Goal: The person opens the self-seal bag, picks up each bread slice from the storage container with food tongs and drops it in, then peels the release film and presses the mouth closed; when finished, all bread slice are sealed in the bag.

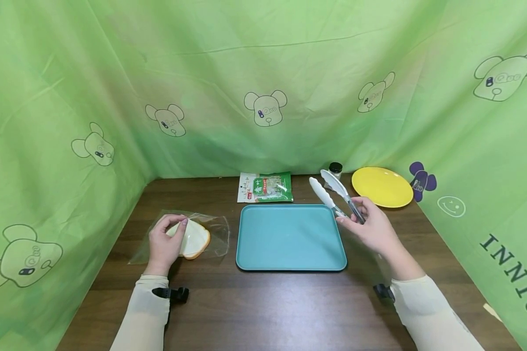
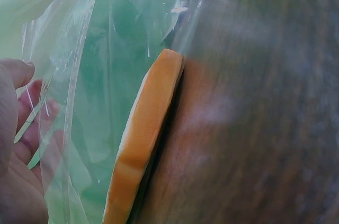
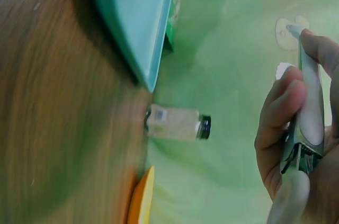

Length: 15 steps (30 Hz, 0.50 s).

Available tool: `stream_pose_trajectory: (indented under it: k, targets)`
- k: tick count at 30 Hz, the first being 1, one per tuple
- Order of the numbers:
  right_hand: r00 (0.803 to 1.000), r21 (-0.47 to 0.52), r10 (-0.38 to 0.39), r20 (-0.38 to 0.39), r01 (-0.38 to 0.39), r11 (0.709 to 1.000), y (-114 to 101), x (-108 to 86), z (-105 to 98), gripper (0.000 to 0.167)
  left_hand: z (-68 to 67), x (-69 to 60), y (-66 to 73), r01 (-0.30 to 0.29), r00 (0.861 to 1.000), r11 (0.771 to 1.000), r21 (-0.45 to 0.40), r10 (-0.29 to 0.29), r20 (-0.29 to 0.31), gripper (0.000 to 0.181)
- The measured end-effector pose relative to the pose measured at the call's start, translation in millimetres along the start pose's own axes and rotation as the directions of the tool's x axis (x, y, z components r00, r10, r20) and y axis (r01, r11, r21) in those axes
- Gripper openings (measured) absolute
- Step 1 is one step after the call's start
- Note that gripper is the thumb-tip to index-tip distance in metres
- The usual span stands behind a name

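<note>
White bread slice with an orange-brown crust [image 1: 195, 239] is seen left of centre in the head view, low on the brown wood-grain worktop [image 1: 272, 312], surrounded by a clear plastic bag [image 1: 220, 236]; whether it is wholly inside cannot be told. The bag's film is pinched by the left hand [image 1: 163, 243], while a pair of silver metal tongs with pale scalloped ends [image 1: 350, 203] is gripped by the right hand [image 1: 375, 231], the two hands being set well apart. The work is judged to be at an early stage: the tongs have been taken up, but the slice is not yet freed from the bag or grasped by them. The tongs are pointed toward the upper left of the frame, their ends spread, their long axis slanted down to the lower right, near the upper right corner of the rectangular teal tray [image 1: 290, 239]. The slice is laid nearly flat, crust edge toward the lower right; its long axis cannot be judged, being partly covered by the left hand.
</note>
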State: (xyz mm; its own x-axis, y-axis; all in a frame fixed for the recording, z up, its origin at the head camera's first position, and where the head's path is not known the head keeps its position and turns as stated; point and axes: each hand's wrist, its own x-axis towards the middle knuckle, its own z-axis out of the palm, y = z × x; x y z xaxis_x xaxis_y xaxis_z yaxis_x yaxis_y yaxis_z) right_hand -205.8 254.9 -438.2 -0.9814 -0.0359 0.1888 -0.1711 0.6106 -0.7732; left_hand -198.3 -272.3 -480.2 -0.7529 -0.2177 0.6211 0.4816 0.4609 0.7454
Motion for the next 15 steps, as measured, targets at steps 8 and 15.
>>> stream_pose_trajectory:
  k: [8, 15]
  targets:
    - [0.995, -0.074, 0.014, -0.100, -0.022, 0.997, 13.9, -11.7, -17.5, 0.067, -0.2, 0.0, -1.9, -0.010, 1.000, 1.000, 0.004, 0.010, -0.008, 0.005]
    - [0.989, -0.126, 0.047, -0.144, -0.065, 0.990, 29.6, -17.0, -26.8, 0.068, -1.0, -0.2, -2.8, -0.004, 1.000, 1.000, -0.003, 0.004, 0.001, 0.005]
